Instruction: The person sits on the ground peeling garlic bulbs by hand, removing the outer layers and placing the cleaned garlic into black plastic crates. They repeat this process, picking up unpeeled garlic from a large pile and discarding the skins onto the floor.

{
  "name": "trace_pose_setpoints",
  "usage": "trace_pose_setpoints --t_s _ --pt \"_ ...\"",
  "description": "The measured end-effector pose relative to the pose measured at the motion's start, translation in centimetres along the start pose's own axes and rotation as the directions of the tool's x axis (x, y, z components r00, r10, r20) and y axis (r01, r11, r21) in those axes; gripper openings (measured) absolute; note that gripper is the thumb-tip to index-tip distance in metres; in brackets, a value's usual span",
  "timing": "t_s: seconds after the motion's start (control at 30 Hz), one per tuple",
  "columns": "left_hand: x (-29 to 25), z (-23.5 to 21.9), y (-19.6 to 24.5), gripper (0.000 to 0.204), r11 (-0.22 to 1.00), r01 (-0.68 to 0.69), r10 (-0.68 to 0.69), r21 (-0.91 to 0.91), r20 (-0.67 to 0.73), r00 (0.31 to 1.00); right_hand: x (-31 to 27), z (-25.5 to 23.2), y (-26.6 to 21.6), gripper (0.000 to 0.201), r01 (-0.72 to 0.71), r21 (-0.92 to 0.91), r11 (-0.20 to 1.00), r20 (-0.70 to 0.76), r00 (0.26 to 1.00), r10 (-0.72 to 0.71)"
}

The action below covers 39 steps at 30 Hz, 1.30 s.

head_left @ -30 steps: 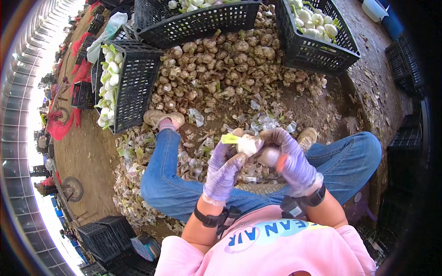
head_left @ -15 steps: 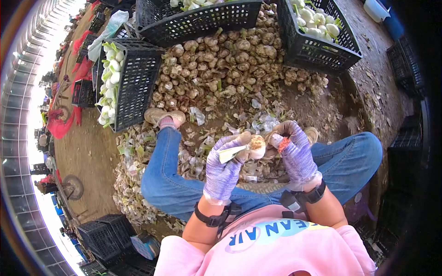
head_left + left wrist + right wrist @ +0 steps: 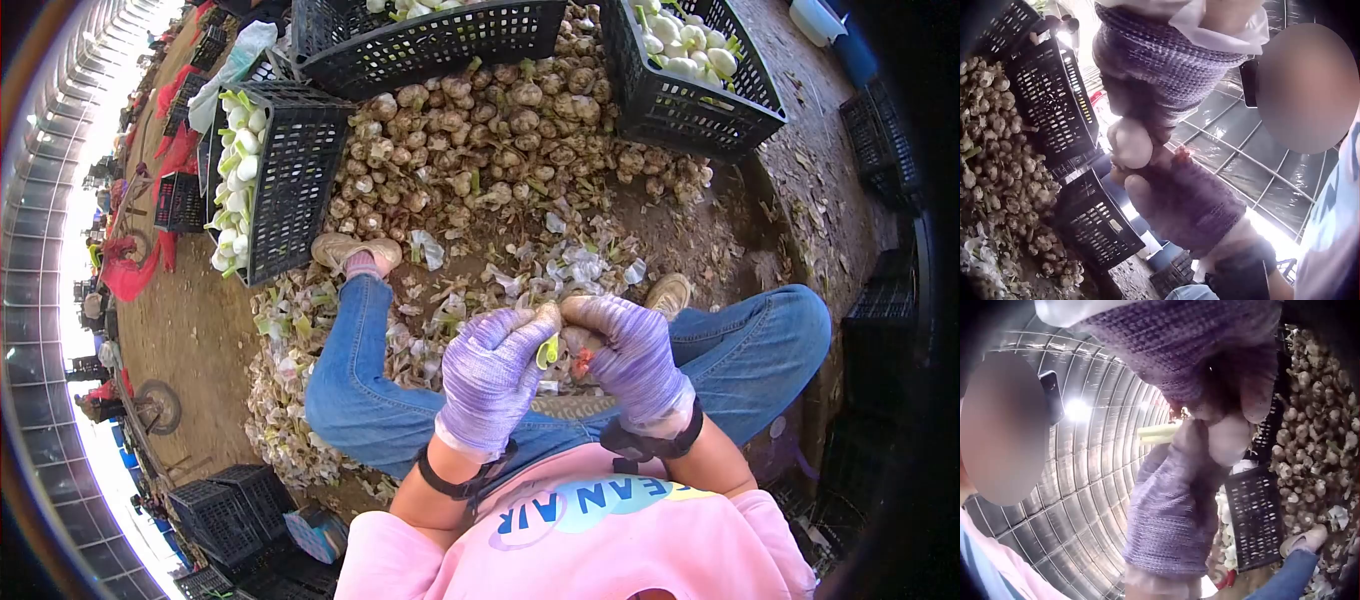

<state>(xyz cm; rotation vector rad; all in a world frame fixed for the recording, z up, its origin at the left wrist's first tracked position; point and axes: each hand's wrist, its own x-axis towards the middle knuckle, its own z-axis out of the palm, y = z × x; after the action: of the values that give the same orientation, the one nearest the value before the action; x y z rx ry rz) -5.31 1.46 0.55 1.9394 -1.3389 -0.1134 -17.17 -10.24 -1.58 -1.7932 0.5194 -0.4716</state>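
Both hands wear purple knit gloves and meet in front of the lap. The left hand [image 3: 492, 375] grips a bulb whose cut green stem [image 3: 547, 351] pokes out below its fingers. The right hand [image 3: 636, 358] touches the same bulb from the other side, fingers bent; its thumb is partly hidden. In the left wrist view the pale round bulb [image 3: 1132, 145] shows between the two hands. The right wrist view shows the white bulb [image 3: 1230, 439] with its pale green stem [image 3: 1159, 434] sticking out past the left hand.
A heap of unpeeled bulbs [image 3: 480, 130] lies ahead. Black crates of white bulbs stand at left [image 3: 295, 190], at the back [image 3: 430, 55] and at right [image 3: 690, 118]. Peelings [image 3: 290, 390] cover the ground around the legs.
The left hand has turned over, so its back faces up and the stem points down toward the lap. The right hand has come in closer to the left.
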Motion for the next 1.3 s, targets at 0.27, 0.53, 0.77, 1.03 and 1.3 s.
trace_pose_setpoints --t_s 0.27,0.53,0.77,1.03,1.3 --pt "-1.7 1.1 -1.3 0.022 0.842 0.28 -0.279 -0.461 0.073 0.958 0.4 0.5 2.3 0.016 -0.196 0.185 0.963 -0.002 0.98 0.2" --pt "-1.0 0.6 -1.6 0.02 0.785 0.259 -0.314 -0.563 -0.001 0.95 -0.1 0.8 0.8 0.031 -0.208 0.623 0.754 0.045 0.972 0.231" --pt "-0.6 0.3 -1.2 0.03 0.989 0.054 -0.058 -0.135 -0.024 0.998 -0.3 0.2 0.1 0.026 -0.249 0.248 0.936 0.071 0.968 0.239" --pt "-1.3 1.0 -1.8 0.025 0.992 0.06 -0.054 -0.11 0.057 0.997 0.1 0.9 1.2 0.022 0.011 -0.12 0.993 -0.003 1.0 -0.012" --pt "-1.4 0.3 -1.6 0.018 0.662 0.413 -0.461 -0.625 0.094 0.882 0.3 0.3 2.6 0.02 -0.344 0.553 0.759 0.094 0.931 0.353"
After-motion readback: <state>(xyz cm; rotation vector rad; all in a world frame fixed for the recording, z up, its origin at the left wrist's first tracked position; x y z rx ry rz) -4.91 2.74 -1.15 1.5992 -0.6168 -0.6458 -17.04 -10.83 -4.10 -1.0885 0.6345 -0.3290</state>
